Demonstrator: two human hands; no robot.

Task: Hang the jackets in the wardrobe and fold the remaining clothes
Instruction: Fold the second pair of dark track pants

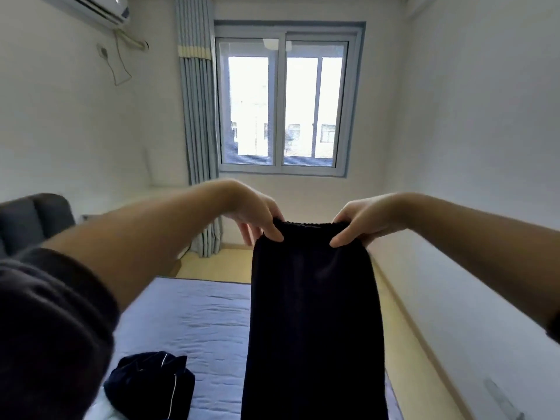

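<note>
Dark navy trousers (315,313) hang straight down in front of me, held up by their elastic waistband above the bed. My left hand (257,212) pinches the waistband's left corner and my right hand (360,221) pinches its right corner, both arms stretched forward. The lower end of the trousers runs out of the bottom of the view. A crumpled dark navy garment with a thin white stripe (151,380) lies on the bed at the lower left.
The bed with a light blue sheet (197,316) fills the lower middle, its dark grey headboard (33,219) at the left. A strip of wooden floor (403,334) runs along the right wall. Ahead are a window (285,101) and a curtain (197,116).
</note>
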